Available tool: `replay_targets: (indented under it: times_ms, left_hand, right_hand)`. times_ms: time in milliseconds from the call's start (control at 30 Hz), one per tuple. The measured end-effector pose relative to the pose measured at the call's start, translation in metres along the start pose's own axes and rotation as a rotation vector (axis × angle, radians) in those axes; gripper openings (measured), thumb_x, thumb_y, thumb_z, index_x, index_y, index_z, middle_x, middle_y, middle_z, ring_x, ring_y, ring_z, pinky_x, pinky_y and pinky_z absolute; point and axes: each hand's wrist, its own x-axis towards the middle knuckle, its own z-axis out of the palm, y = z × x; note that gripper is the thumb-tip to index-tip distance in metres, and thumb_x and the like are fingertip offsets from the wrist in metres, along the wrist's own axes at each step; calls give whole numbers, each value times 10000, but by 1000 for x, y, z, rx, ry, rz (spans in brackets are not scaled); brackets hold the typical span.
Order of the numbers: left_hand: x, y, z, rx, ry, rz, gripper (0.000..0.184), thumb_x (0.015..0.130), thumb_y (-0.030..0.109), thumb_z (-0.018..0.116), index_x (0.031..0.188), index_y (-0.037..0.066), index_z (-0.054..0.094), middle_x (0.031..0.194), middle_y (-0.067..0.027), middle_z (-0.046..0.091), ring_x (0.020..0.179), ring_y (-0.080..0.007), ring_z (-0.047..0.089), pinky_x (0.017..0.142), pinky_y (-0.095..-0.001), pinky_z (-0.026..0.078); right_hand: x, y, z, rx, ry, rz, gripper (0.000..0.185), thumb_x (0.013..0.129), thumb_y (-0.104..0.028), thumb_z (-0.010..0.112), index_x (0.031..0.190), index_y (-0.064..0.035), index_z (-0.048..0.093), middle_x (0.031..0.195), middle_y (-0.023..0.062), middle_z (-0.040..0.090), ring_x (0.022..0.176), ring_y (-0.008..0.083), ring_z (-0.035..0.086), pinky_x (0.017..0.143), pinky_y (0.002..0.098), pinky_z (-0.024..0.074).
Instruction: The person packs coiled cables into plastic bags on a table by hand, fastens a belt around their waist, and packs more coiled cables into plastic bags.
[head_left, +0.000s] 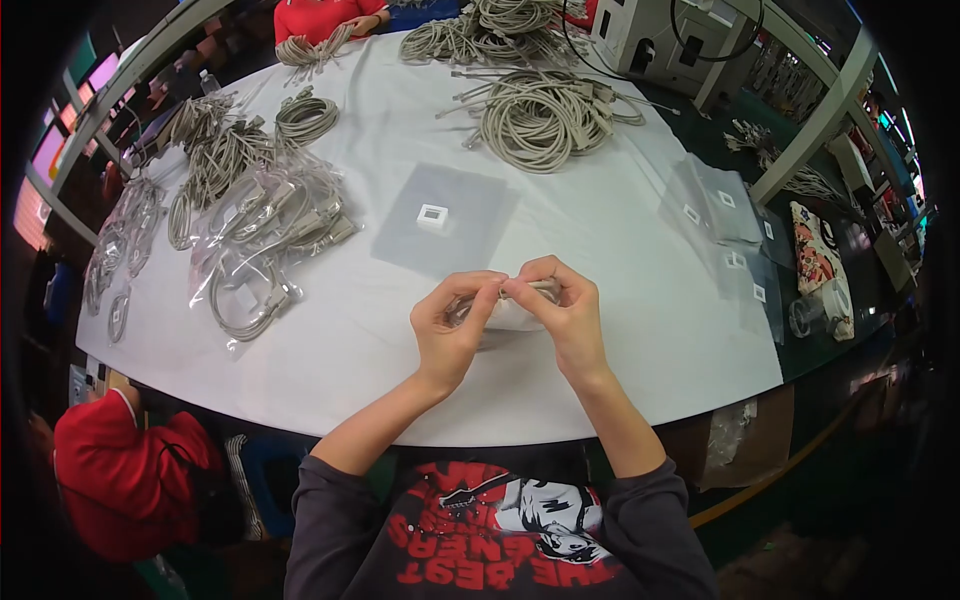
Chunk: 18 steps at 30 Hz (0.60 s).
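Above the near part of the white table, my left hand (449, 325) and my right hand (566, 312) meet fingertip to fingertip. Both are closed in a pinch on a coiled grey cable (548, 290), mostly hidden behind my fingers. Whether a plastic bag surrounds the coil I cannot tell. Just beyond my hands lies a flat clear plastic bag (405, 235), with a small white square piece (433, 218) with a dark centre on it.
Bagged cables (285, 215) lie to the left, with loose cable bundles (228, 150) behind them. A big pile of coiled cables (545, 120) sits at the back. More plastic bags (722, 205) lie right. A person in red (325, 18) handles cables across the table (620, 340); another sits lower left (125, 470).
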Motion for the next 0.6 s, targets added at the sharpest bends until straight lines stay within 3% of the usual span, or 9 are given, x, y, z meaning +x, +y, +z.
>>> replay_targets:
  times_ms: [133,233,400,433,500,600]
  left_hand:
    - [2,-3,-3,179,-55,49,38,818,12,581,844,-7,603,902,-78,639,800,-109,584,734,-228,465]
    - [4,-13,-12,464,-187,282,56,784,6,612,838,-5,602,905,-72,643,793,-110,585,741,-231,464]
    - [10,-13,-16,612,-225,435,64,798,34,601,848,-5,592,881,-60,647,778,-120,585,735,-247,463]
    - [12,-8,-15,465,-189,335,63,816,52,587,851,-1,587,875,-63,647,774,-122,584,729,-251,461]
    - [13,0,-13,166,-120,131,83,851,87,558,856,6,578,862,-68,647,764,-127,582,717,-260,459]
    - [9,-5,-23,110,-103,-7,166,895,169,505,880,11,552,892,-92,638,759,-126,570,717,-256,444]
  right_hand:
    - [-1,-1,-9,-190,-31,-79,73,745,-44,667,763,-28,598,800,4,551,733,79,500,663,220,389]
    - [1,2,-17,-322,-67,-134,77,739,-34,672,758,-22,598,808,8,556,743,81,501,684,225,391]
    - [2,4,-19,-429,-104,-253,88,782,-79,641,746,-11,599,803,8,560,753,80,494,704,231,386]
    - [3,1,-19,-431,-103,-274,88,782,-79,641,746,-11,599,803,8,560,753,80,494,704,231,386]
    - [2,-6,-23,-155,-91,-85,138,827,-138,602,759,-18,605,796,2,562,748,82,492,699,229,379]
    - [0,-2,-29,88,-1,42,192,863,-192,564,786,-23,612,802,-2,568,745,81,490,688,227,374]
